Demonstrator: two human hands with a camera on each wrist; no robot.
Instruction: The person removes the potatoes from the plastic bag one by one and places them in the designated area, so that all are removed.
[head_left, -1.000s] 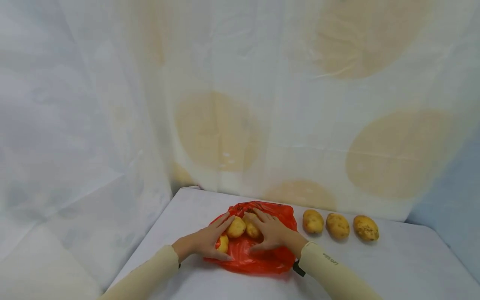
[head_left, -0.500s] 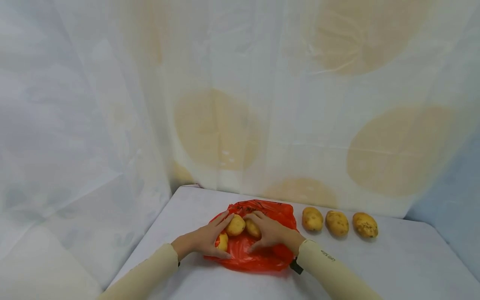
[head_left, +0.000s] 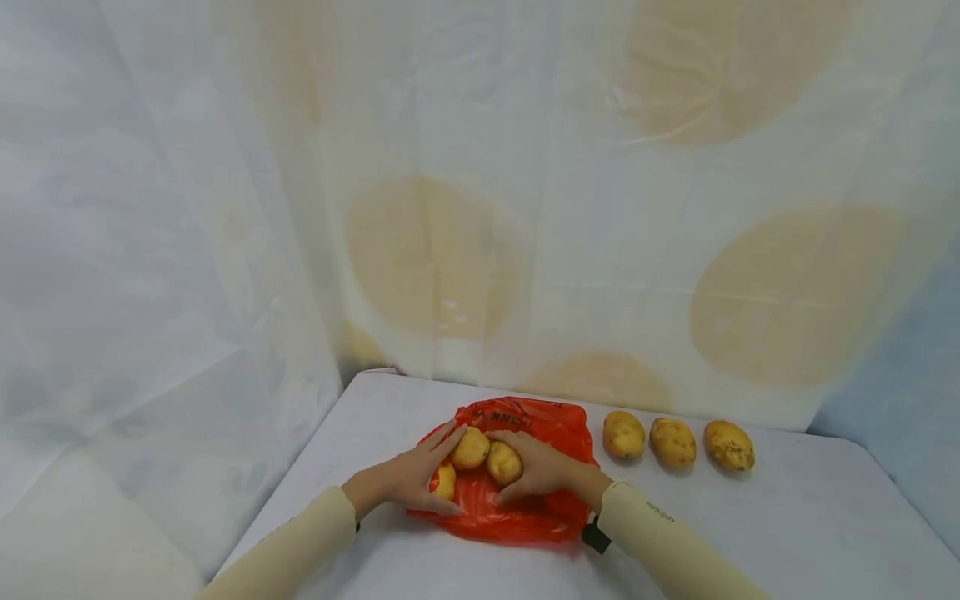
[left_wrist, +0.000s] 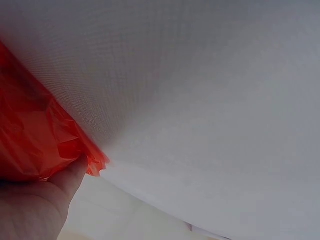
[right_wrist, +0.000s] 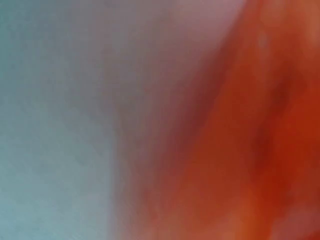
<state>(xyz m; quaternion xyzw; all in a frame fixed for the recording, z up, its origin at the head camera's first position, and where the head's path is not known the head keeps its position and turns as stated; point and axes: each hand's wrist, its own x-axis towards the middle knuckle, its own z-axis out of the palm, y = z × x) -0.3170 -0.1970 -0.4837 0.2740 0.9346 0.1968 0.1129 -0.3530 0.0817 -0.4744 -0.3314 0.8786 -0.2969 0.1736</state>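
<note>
A red plastic bag (head_left: 525, 529) lies on the white-covered table. One potato (head_left: 471, 448) rests on it near the middle, touching my left fingertips. Another potato (head_left: 444, 482) sits between my left thumb and fingers, partly covered by red plastic. My left hand (head_left: 408, 479) lies along the bag's left side with straight, spread fingers; in the left wrist view a left fingertip (left_wrist: 75, 172) touches the bag. On the right, my right hand (head_left: 543, 467) curves its fingers and thumb round a potato (head_left: 504, 463). The right wrist view is too blurred to show that hand.
To the right of the bag, three potatoes stand in a row: a near one (head_left: 624, 435), a middle one (head_left: 673, 443) and a far-right one (head_left: 729, 446). White cloth (head_left: 570, 167) with tan spots hangs behind the table (head_left: 810, 517).
My right fingers have drawn back toward the right, and the potato in that hand has turned and shows more. My left hand stays in place. The view has shifted slightly.
</note>
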